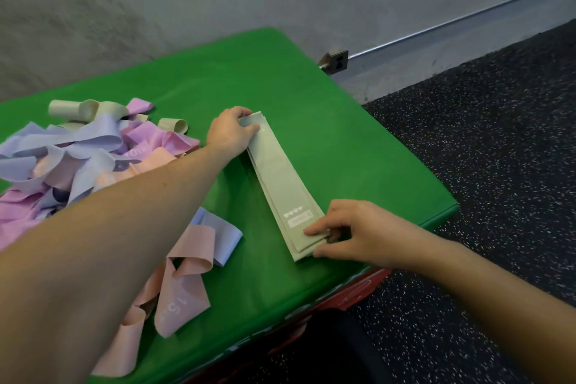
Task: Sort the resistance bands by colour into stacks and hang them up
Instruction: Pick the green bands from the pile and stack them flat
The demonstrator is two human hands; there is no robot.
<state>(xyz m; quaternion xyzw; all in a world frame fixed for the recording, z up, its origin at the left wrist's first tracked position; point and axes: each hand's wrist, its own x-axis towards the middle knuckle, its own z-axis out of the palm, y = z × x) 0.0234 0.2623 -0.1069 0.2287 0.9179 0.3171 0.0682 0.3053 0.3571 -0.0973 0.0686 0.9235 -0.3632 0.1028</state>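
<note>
A flat stack of grey-green resistance bands (277, 184) lies diagonally on the green table (327, 134). My left hand (229, 131) grips the stack's far end, thumb on top. My right hand (352, 234) pinches the near end, finger on top and thumb at the edge. A tangled heap of lilac, pink and peach bands (78, 165) lies at the left, with a few curled grey-green bands (84, 109) at its far side. Peach bands (177, 290) and one lilac band (221, 237) lie loose near the front edge.
The table's right edge (448, 209) and front edge drop to a dark speckled floor (483, 150). A grey wall with a metal conduit and outlet box (338, 61) runs behind the table.
</note>
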